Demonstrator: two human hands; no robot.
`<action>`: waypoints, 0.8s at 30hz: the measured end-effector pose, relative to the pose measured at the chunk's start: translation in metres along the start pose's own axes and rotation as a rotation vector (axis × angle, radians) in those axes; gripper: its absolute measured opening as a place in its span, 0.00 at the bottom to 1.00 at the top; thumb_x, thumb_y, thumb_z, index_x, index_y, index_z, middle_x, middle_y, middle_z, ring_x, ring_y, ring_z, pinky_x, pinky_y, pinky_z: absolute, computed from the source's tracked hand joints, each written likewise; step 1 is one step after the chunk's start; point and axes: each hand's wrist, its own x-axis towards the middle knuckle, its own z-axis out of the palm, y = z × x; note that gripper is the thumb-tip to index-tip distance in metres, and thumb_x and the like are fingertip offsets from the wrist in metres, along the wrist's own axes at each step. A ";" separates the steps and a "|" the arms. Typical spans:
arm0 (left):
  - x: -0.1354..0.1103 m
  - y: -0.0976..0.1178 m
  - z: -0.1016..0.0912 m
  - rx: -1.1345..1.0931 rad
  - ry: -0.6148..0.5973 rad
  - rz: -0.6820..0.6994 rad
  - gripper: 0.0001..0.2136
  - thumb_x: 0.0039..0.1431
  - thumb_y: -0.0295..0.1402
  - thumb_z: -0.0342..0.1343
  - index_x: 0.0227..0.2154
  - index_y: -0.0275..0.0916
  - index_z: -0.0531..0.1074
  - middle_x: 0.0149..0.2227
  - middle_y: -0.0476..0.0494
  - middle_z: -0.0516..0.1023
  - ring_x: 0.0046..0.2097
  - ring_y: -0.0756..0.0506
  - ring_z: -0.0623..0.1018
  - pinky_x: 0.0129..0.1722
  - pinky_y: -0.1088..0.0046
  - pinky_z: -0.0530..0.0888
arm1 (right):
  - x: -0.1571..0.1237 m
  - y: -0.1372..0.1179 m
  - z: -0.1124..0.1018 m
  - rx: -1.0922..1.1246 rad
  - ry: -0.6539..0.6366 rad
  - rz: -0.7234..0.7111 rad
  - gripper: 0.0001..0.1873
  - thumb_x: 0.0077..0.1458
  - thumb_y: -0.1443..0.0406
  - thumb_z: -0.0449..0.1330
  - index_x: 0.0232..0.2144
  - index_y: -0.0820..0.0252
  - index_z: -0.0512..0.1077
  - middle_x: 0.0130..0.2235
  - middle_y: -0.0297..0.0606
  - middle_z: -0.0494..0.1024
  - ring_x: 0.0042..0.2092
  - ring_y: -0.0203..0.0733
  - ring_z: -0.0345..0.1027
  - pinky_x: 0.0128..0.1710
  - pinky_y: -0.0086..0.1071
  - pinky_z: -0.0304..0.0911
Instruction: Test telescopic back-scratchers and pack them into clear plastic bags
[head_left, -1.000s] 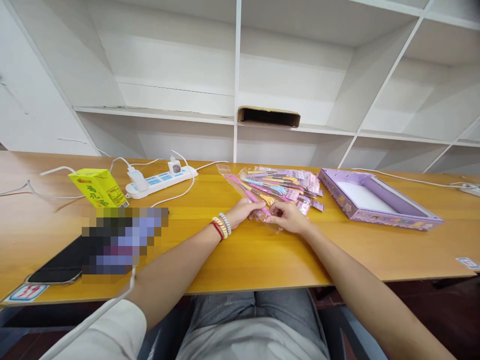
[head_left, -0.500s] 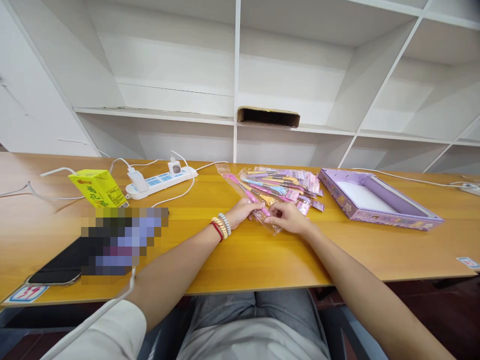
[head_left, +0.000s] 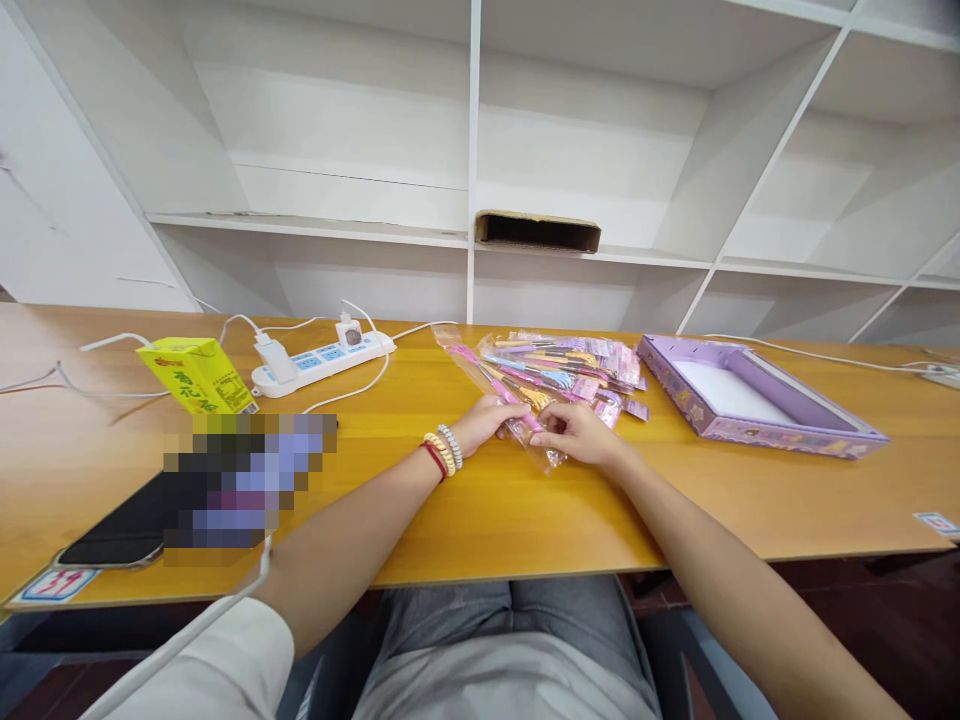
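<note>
A pink pen [head_left: 489, 376] in a clear sleeve [head_left: 448, 339] is held over the worktop [head_left: 480, 530], just beside the pile of wrapped pens [head_left: 566, 365]. It is gripped by the closed left hand [head_left: 482, 424]; the sleeve's near end is pinched by the right hand [head_left: 576, 432], fingertips partly hidden. Progress, judged: one pen being handled, sleeve on; others left bagged, outside the purple box [head_left: 787, 442].

Spread over the wood-coloured bench [head_left: 480, 535]: a fanned pile of packets [head_left: 574, 366] near the middle; just to its right, a purple tray [head_left: 787, 438]; on the left, a power strip [head_left: 324, 362], a yellow carton [head_left: 199, 375] and a phone [head_left: 112, 532], partly pixelated; along the front edge, labels [head_left: 58, 584].
</note>
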 end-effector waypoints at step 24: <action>0.004 -0.005 -0.007 -0.174 0.032 -0.006 0.16 0.48 0.43 0.57 0.27 0.32 0.76 0.24 0.45 0.72 0.24 0.53 0.68 0.21 0.78 0.60 | -0.004 -0.003 -0.003 0.135 -0.092 -0.074 0.61 0.30 0.52 0.71 0.63 0.57 0.45 0.41 0.44 0.71 0.36 0.44 0.67 0.34 0.33 0.62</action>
